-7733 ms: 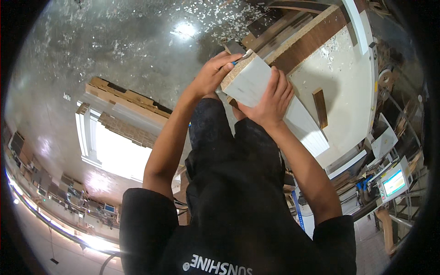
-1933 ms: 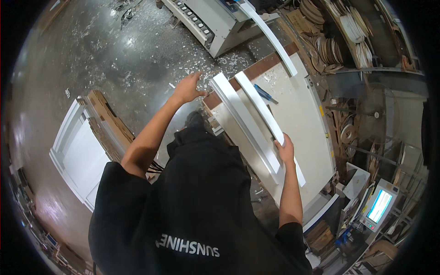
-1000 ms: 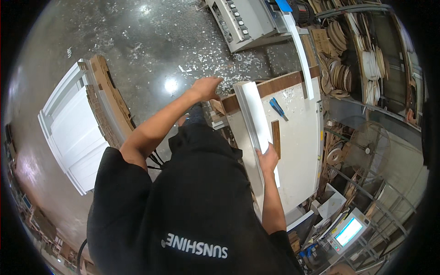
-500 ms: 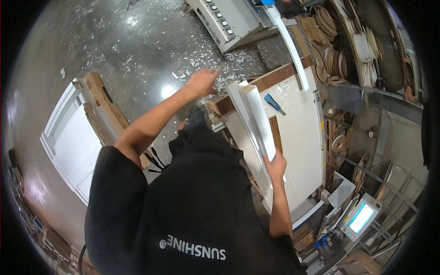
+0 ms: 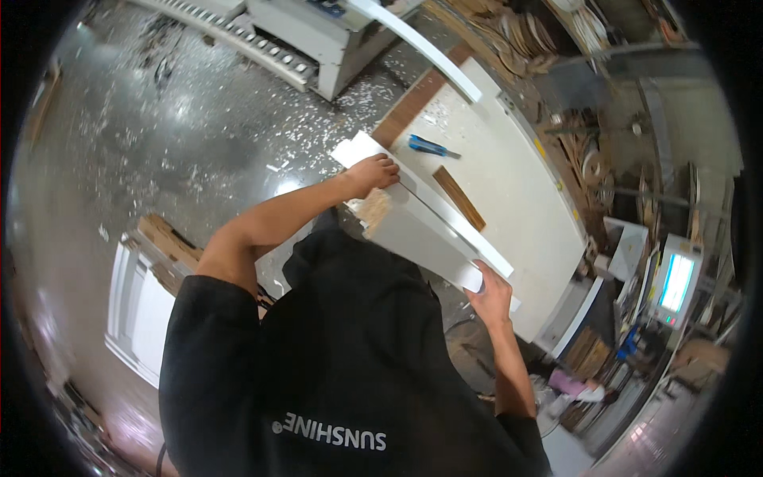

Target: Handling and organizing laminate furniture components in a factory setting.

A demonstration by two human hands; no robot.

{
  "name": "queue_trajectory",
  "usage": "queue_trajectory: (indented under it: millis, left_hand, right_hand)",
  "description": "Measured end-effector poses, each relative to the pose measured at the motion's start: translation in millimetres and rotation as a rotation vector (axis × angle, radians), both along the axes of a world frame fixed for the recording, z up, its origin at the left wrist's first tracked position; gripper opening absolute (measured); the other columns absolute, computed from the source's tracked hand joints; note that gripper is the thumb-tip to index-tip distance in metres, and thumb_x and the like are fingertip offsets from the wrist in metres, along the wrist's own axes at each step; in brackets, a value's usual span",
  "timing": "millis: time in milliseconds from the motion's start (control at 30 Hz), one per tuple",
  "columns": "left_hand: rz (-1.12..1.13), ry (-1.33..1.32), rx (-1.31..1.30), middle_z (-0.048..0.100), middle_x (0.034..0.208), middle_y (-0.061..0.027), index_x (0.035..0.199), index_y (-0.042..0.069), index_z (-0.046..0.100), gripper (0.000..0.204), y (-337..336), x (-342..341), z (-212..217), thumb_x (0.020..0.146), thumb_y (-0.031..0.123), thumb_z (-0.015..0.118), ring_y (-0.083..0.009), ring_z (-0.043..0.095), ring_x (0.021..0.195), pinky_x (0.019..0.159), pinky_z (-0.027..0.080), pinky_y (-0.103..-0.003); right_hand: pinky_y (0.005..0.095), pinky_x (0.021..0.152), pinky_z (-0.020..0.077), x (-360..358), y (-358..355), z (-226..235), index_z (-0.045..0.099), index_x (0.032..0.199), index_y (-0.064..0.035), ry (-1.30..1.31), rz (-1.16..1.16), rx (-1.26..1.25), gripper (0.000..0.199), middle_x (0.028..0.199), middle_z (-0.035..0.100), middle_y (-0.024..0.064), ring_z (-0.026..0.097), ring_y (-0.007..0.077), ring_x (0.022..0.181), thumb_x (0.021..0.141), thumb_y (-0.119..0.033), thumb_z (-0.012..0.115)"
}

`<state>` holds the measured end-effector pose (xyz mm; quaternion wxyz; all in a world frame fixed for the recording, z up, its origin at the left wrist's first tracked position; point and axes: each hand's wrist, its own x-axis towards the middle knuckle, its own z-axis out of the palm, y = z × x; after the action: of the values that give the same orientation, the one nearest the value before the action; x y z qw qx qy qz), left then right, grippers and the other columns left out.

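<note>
My left hand (image 5: 372, 175) is closed over the far end of a long white board (image 5: 429, 238), its fingers curled round the edge. The board is tilted toward me, and its raw wood-coloured end shows below that hand. My right hand (image 5: 491, 296) grips the near end of the same board, thumb on top. Right alongside, a white strip (image 5: 469, 232) lies at the edge of the white worktable (image 5: 517, 191). A blue utility knife (image 5: 427, 145) and a narrow brown wood strip (image 5: 459, 199) lie on the tabletop beyond.
A curved white edging strip (image 5: 421, 48) reaches over the table's far end. A grey machine (image 5: 318, 48) stands beyond the scrap-littered floor (image 5: 214, 119). White panels (image 5: 143, 318) are stacked at left. At right are a lit screen (image 5: 675, 284) and a person in pink (image 5: 566, 383).
My left hand has come down from above the floor onto the board's far end. The board has been tilted toward me, away from the strip beside it. The view has turned.
</note>
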<state>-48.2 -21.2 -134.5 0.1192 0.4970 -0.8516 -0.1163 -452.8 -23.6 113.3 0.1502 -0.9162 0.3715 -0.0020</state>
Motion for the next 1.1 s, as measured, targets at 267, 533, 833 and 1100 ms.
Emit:
queue_trajectory:
  millis: [267, 533, 833, 1100]
  left_hand:
    - [0.000, 0.142, 0.049, 0.065, 0.127, -0.0100, 0.136, 0.008, 0.068, 0.061, -21.4, -10.7, 49.5, 0.089, 0.046, 0.078, -0.0297, 0.056, 0.132, 0.120, 0.036, -0.050]
    - [0.000, 0.199, 0.209, 0.068, 0.140, -0.0106, 0.143, 0.012, 0.066, 0.057, -64.9, -8.3, 29.3, 0.095, 0.042, 0.075, -0.0298, 0.059, 0.135, 0.129, 0.031, -0.054]
    - [0.099, 0.335, 0.341, 0.072, 0.125, -0.0201, 0.136, 0.006, 0.068, 0.067, -61.2, 18.9, 199.6, 0.083, 0.043, 0.087, -0.0379, 0.065, 0.125, 0.116, 0.044, -0.048]
    - [-0.010, -0.240, 0.194, 0.069, 0.134, -0.0143, 0.144, 0.004, 0.058, 0.082, 29.5, -25.6, 110.8, 0.076, 0.036, 0.092, -0.0327, 0.062, 0.130, 0.114, 0.047, -0.044]
  right_hand:
    - [0.0430, 0.091, 0.0620, -20.8, 28.1, 1.9, 0.065, 0.133, -0.0096, 0.073, -0.070, 0.071, 0.067, 0.123, 0.074, 0.0145, 0.075, 0.0347, 0.104, 0.069, -0.009, 0.086]
    - [0.0462, 0.094, 0.0607, -29.7, 15.4, -17.8, 0.062, 0.141, -0.0088, 0.070, 0.030, 0.084, 0.072, 0.123, 0.075, 0.0142, 0.074, 0.0356, 0.109, 0.072, -0.013, 0.083]
    - [0.0490, 0.087, 0.0606, 3.8, -21.7, -92.3, 0.064, 0.134, -0.0065, 0.217, 0.007, 0.097, 0.056, 0.110, 0.074, 0.0154, 0.075, 0.0361, 0.102, 0.081, -0.017, 0.080]
    - [0.0530, 0.079, 0.0596, 83.7, -34.0, -161.4, 0.069, 0.114, -0.0039, 0.171, 0.024, 0.099, 0.029, 0.098, 0.076, 0.0155, 0.076, 0.0366, 0.092, 0.086, -0.006, 0.065]
